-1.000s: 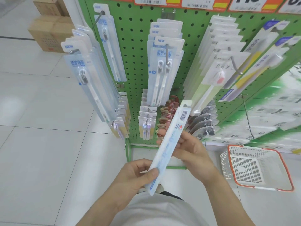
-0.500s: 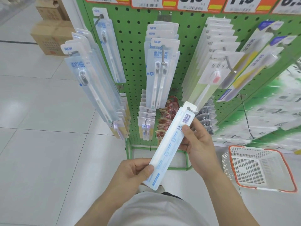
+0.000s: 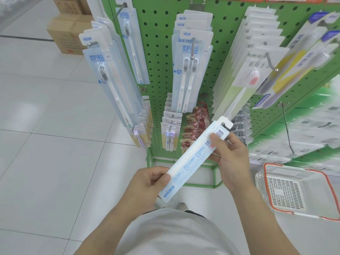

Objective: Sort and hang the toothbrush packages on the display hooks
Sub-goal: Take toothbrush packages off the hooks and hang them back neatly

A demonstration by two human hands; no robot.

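— Is it bright here?
— Yes, bright and even. The white floor (image 3: 46, 126) shines with soft pale patches, and shadows are very faint.
— Is it sharp?
— The middle is clear. The boxes on the right shelf (image 3: 312, 129) look smeared and blurry. The green pegboard (image 3: 158, 70) leans and bends near the edges.

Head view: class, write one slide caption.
Both hands, left hand and right hand, hold a toothbrush package before the green pegboard.
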